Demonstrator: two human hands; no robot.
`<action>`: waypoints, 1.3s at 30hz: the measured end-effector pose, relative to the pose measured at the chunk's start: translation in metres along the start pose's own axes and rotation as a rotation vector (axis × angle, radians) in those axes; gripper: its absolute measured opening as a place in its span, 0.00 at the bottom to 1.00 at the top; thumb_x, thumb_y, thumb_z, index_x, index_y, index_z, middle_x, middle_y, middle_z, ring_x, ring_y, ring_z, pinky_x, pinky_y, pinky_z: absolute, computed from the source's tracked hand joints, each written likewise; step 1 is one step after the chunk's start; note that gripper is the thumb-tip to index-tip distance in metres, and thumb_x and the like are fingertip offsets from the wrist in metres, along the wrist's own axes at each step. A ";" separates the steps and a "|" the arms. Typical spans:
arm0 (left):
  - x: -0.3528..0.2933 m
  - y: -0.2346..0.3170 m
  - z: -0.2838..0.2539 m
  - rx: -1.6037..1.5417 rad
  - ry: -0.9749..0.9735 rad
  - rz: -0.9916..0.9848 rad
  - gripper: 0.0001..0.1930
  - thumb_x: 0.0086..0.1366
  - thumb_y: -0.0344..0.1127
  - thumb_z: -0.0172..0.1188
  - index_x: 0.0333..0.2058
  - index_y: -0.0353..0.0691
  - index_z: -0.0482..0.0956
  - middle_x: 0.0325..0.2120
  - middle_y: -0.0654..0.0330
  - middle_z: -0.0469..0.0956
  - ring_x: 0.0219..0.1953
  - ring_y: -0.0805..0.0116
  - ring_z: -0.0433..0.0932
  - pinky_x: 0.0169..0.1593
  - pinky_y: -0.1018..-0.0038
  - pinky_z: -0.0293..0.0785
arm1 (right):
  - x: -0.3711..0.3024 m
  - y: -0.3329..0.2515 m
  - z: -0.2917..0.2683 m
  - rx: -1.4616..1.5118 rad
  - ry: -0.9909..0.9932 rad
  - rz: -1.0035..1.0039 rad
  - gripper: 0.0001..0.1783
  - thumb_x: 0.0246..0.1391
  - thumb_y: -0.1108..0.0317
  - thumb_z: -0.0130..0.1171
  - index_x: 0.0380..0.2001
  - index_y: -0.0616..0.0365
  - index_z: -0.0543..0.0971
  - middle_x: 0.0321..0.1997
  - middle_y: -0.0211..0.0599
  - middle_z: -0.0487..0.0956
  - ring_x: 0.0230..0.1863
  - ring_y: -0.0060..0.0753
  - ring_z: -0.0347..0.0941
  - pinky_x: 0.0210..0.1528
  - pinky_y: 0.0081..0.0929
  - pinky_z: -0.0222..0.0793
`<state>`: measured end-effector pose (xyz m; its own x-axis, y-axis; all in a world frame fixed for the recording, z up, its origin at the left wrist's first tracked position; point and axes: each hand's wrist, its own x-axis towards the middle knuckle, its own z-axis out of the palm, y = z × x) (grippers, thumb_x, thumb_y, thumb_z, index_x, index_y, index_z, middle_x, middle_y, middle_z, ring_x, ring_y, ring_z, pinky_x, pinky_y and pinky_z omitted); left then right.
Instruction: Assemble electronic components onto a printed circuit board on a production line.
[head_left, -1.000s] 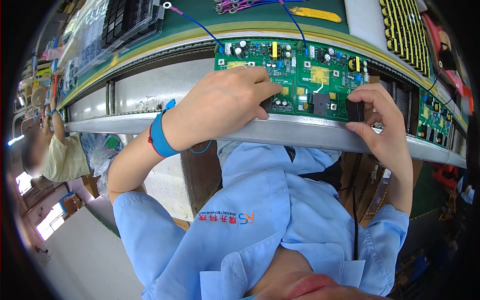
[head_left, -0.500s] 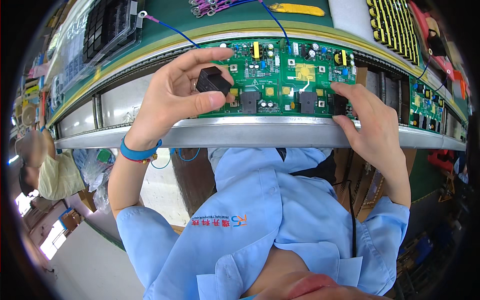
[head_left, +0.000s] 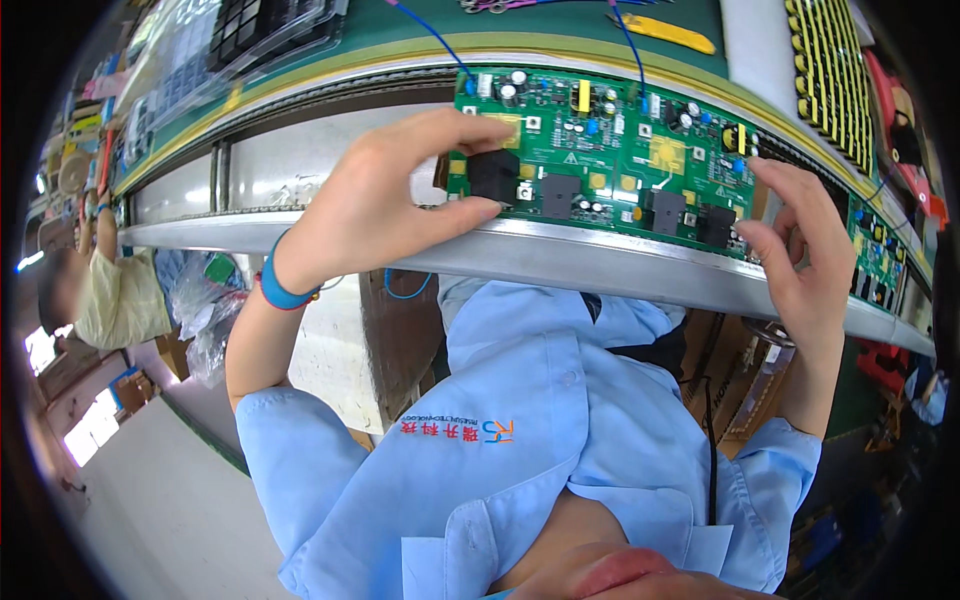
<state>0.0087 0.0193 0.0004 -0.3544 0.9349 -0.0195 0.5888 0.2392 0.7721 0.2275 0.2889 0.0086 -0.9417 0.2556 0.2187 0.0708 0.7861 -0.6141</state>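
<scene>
The left hand [head_left: 375,185] is now low over the near-left part of the left circuit board [head_left: 548,150], and the black box-shaped component [head_left: 494,178], which half a second ago is lifted and tilted in this hand, now appears upright there. The thumb is at its near side and the fingers are at its far side. Because the fingers cover part of the place, I cannot tell if they really pinch the component, or if it already touches the board.

The right hand [head_left: 815,240] also changes: its fingertips were around the rightmost black component [head_left: 716,227], and now the thumb and fingers are spread apart, just beside it, holding nothing that I can see. That component stands on the right circuit board [head_left: 715,180] without support from the hand.

For the work, I judge this to mean that the right-end part is released, while the left-end part is at the moment of placing — its seating is not yet certain. Between these two, a second black component [head_left: 561,196] stands on the left board and a third one [head_left: 666,212] on the right board, both untouched. The boards lie side by side along the metal rail [head_left: 590,255] — blue wires [head_left: 430,33] rise from their far edge.
</scene>
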 end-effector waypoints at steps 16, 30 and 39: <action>0.012 0.007 -0.016 0.405 0.066 0.166 0.15 0.53 0.34 0.69 0.40 0.38 0.81 0.37 0.58 0.80 0.40 0.61 0.78 0.53 0.66 0.67 | 0.034 0.052 0.023 0.125 0.178 -0.079 0.11 0.55 0.76 0.62 0.42 0.60 0.81 0.40 0.27 0.79 0.23 0.12 0.61 0.24 0.11 0.56; 0.037 -0.012 0.005 0.308 -0.143 -0.011 0.16 0.69 0.43 0.53 0.36 0.35 0.81 0.30 0.50 0.80 0.37 0.52 0.77 0.42 0.62 0.68 | 0.029 0.019 0.045 -0.117 0.152 -0.571 0.11 0.51 0.69 0.56 0.38 0.52 0.80 0.37 0.29 0.79 0.29 0.29 0.79 0.25 0.25 0.75; 0.116 0.015 0.062 0.186 -0.275 0.389 0.16 0.67 0.40 0.54 0.28 0.32 0.78 0.27 0.46 0.78 0.34 0.43 0.75 0.40 0.54 0.71 | 0.019 -0.021 0.067 -0.385 -0.216 -0.650 0.10 0.46 0.69 0.57 0.34 0.58 0.77 0.26 0.33 0.75 0.20 0.29 0.75 0.16 0.28 0.67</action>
<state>0.0215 0.1474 -0.0301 0.1061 0.9925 0.0612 0.7676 -0.1209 0.6295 0.1861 0.2394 -0.0245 -0.8736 -0.4066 0.2672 -0.4445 0.8903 -0.0985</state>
